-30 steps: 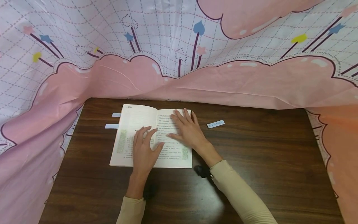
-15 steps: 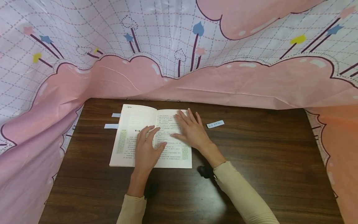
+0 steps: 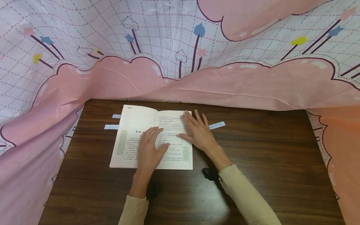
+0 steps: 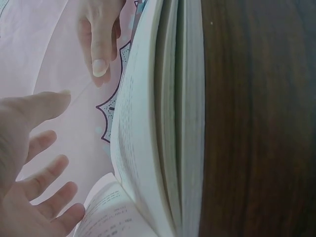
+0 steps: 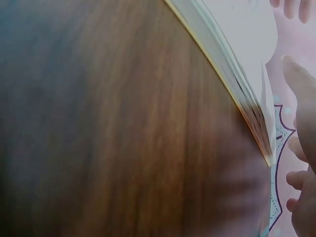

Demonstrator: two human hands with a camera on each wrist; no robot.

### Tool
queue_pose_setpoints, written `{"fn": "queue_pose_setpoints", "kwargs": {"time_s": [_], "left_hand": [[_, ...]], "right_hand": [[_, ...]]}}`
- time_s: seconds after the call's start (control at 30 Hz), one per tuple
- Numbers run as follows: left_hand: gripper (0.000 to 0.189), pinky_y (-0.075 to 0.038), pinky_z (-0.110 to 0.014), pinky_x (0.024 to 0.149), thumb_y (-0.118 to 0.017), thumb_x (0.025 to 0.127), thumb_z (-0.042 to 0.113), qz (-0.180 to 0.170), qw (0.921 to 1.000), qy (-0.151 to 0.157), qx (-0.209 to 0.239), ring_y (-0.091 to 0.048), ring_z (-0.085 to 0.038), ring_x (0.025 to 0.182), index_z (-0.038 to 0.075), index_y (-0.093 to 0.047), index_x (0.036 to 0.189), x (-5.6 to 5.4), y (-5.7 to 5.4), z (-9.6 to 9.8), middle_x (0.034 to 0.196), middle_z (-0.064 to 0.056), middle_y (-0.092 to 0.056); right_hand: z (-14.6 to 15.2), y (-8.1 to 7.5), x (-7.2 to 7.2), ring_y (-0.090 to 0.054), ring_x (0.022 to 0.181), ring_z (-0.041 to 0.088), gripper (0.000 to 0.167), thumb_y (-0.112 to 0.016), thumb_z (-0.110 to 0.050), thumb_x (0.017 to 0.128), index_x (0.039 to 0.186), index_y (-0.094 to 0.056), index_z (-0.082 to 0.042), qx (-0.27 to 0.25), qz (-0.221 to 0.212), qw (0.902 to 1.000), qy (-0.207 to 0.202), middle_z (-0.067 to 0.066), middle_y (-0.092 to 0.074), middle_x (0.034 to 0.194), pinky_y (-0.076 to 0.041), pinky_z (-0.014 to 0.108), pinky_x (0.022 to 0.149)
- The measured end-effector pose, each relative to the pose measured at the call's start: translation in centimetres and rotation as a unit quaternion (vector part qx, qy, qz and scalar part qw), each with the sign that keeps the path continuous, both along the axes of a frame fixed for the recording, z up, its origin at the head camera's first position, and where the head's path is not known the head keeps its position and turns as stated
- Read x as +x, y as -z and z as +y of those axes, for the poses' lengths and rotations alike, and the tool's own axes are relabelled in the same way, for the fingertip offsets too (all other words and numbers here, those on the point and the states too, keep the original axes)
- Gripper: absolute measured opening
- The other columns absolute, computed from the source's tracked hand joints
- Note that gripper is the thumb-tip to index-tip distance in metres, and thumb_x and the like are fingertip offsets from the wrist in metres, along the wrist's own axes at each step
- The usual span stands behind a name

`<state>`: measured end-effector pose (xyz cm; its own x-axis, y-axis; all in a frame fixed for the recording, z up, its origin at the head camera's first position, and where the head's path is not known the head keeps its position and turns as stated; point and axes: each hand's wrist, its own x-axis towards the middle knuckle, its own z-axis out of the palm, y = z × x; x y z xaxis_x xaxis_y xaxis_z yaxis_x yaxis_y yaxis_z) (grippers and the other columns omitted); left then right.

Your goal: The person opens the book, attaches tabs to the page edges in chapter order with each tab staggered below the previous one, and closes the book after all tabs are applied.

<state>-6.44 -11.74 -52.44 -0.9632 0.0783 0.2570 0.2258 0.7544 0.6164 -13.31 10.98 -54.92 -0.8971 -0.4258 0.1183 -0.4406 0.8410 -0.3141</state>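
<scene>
An open book with printed pages lies on the dark wooden table. My left hand is over the middle of the book near the gutter, fingers apart and slightly bent, thumb toward the right page. In the left wrist view, the left hand holds nothing and the page edges show side-on. My right hand spreads over the right page's outer edge with extended fingers. Just beyond its fingers lies a pale blue paper strip with handwriting, its left end overlapped by the hand.
Two pale blue strips, an upper strip and a lower strip, stick out from the book's left edge. A pink and white patterned cloth hangs behind and beside the table.
My right hand has slid right, from over the right page to its outer edge and up to the paper strip. The left hand has shifted slightly right. The book stays nearly still.
</scene>
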Motion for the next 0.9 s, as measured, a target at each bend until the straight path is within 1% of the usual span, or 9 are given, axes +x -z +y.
{"fn": "queue_pose_setpoints", "kwargs": {"time_s": [0.13, 0.37, 0.5, 0.73, 0.9], "left_hand": [[0.064, -0.036, -0.05, 0.107, -0.086, 0.079, 0.019, -0.003, 1.0, 0.002, -0.003, -0.044, -0.028, 0.131, 0.012, -0.059, 0.136, -0.1, 0.0, 0.2, 0.141, -0.01, -0.051], [0.064, -0.039, -0.048, 0.105, -0.085, 0.079, 0.017, -0.007, 1.0, 0.002, 0.0, -0.045, -0.027, 0.129, 0.013, -0.058, 0.137, -0.2, 0.1, 0.4, 0.14, -0.009, -0.051], [0.063, -0.039, -0.046, 0.105, -0.084, 0.081, 0.019, -0.012, 0.9999, 0.005, -0.006, -0.046, -0.026, 0.128, 0.014, -0.057, 0.138, -0.2, 0.3, 0.6, 0.139, -0.008, -0.051], [0.064, -0.04, -0.046, 0.104, -0.084, 0.081, 0.018, -0.016, 0.9998, 0.005, -0.007, -0.046, -0.025, 0.128, 0.015, -0.057, 0.139, -0.3, 0.1, 0.8, 0.139, -0.007, -0.051], [0.063, -0.04, -0.046, 0.104, -0.083, 0.082, 0.018, -0.02, 0.9997, 0.01, -0.006, -0.046, -0.025, 0.129, 0.015, -0.056, 0.139, -0.6, -0.1, 0.8, 0.139, -0.006, -0.051]], "right_hand": [[0.4, 0.0, 0.0, -0.019, 0.148, 0.043, 0.087, -0.06, -0.066, 0.088, 0.155, -0.036, -0.016, -0.008, 0.0, 1.0, 0.0, 0.012, -0.03, 0.16, -0.013, 0.06, 0.117], [0.8, 0.0, 0.0, -0.022, 0.146, 0.044, 0.085, -0.06, -0.064, 0.089, 0.155, -0.036, -0.016, -0.012, 0.01, 0.9999, 0.001, 0.014, -0.032, 0.159, -0.015, 0.06, 0.117], [1.1, -0.1, 0.2, -0.022, 0.146, 0.044, 0.082, -0.061, -0.061, 0.09, 0.154, -0.037, -0.016, -0.019, 0.007, 0.9998, 0.003, 0.013, -0.034, 0.158, -0.015, 0.06, 0.117], [2.0, -0.3, 0.1, -0.019, 0.148, 0.039, 0.087, -0.063, -0.059, 0.09, 0.157, -0.03, -0.015, -0.02, -0.007, 0.9998, 0.002, 0.01, -0.03, 0.161, -0.014, 0.062, 0.116], [2.7, -0.2, -0.1, -0.023, 0.147, 0.042, 0.088, -0.066, -0.06, 0.088, 0.156, -0.034, -0.015, -0.018, 0.001, 0.9998, 0.004, 0.012, -0.034, 0.158, -0.016, 0.061, 0.116]]}}
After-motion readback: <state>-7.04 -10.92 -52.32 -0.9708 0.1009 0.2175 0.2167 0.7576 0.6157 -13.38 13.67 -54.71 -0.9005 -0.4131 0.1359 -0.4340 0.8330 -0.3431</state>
